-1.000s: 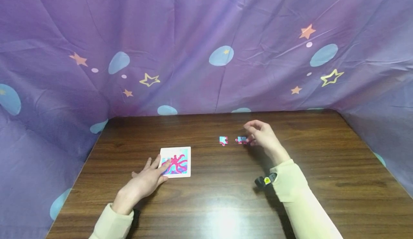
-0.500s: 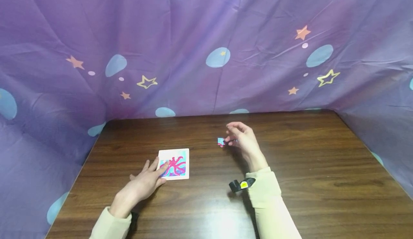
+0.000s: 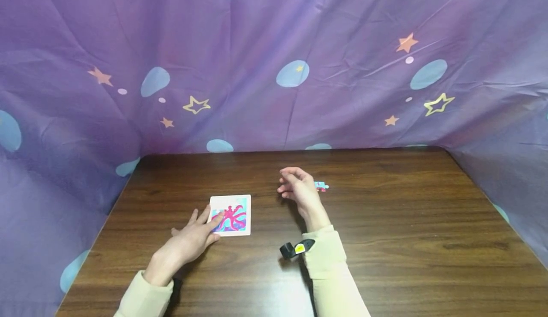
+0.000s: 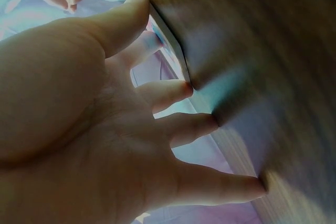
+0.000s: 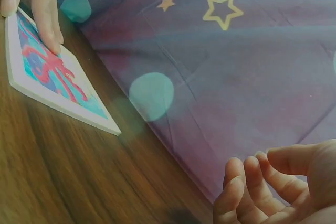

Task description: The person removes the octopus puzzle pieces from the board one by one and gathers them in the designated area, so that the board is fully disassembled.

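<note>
1. The left hand [image 3: 190, 236] lay spread, fingers straight. Its index finger rested on the square white-bordered puzzle board [image 5: 63, 102], and the left wrist view put the thumb at the board's edge. No curling grip; it seemed to be steadying the board.

2. The board sat flat on the dark brown wood-grain table [image 3: 406, 222], left of centre. Its pink octopus picture [image 3: 231, 218] on blue was partly filled, with a pale gap across the upper left and middle.

3. The right hand [image 3: 299, 191] hung over the table, well apart from the board, fingers loosely bent and thumb near the fingertips. Nothing showed in its grasp. The surface beneath was hidden, so could not tell whether anything lay there.

4. One small blue-and-pink jigsaw piece [image 3: 320, 185] lay just right of that hand, partly covered by it; contact could not be judged.

5. Step in hand, as I judged it: gathering loose pieces for the unfinished part of the picture.

6. Next move, likely: close thumb and fingertips on a piece by its edges, carry it to the board, turn it to match the gap and press it flat. The left hand would need to keep the board from sliding and clear its index finger if it blocked the slot.
</note>
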`<state>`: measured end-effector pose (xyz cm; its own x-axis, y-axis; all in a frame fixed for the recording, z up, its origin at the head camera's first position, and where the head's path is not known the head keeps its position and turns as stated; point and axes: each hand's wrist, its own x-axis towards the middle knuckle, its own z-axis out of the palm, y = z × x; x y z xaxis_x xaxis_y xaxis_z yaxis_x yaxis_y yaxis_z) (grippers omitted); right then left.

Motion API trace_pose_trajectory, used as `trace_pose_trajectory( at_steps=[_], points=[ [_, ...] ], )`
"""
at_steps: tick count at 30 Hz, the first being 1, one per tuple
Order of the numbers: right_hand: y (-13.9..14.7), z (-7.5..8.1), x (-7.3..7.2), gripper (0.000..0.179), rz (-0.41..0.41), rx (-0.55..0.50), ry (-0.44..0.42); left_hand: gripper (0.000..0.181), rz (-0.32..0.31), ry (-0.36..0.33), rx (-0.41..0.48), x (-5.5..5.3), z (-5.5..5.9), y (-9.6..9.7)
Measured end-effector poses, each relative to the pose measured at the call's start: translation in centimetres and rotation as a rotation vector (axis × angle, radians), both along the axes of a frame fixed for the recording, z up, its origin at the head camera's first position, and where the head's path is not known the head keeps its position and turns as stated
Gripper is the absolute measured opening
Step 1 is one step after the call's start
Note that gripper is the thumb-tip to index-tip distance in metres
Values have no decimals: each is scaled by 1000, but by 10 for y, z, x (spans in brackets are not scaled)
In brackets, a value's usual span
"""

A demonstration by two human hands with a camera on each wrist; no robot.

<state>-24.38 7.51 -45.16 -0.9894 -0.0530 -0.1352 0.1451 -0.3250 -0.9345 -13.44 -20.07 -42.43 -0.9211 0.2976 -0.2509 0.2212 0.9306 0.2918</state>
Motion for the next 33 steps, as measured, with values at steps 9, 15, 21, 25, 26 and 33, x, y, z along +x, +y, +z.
trace_pose_trajectory(
  at_steps=[9, 15, 21, 25, 26, 33],
  points=[
    [-25, -12, 4, 17, 38, 42, -10, 53, 4, 6, 0, 1, 2, 0],
    [-43, -19, 6, 19, 101, 126, 42, 53, 6, 7, -8, 0, 1, 1],
    [-56, -21, 9, 19, 161, 323, 178, 53, 9, -1, -19, -1, 1, 1],
    [-61, -21, 9, 20, 220, 518, 276, 53, 17, -2, -19, -1, 2, 1],
    [-62, -21, 9, 20, 228, 552, 290, 53, 16, 0, -19, -1, 2, 1],
    [-63, -21, 8, 20, 257, 680, 341, 52, 10, -2, -23, -2, 1, 2]
  ],
)
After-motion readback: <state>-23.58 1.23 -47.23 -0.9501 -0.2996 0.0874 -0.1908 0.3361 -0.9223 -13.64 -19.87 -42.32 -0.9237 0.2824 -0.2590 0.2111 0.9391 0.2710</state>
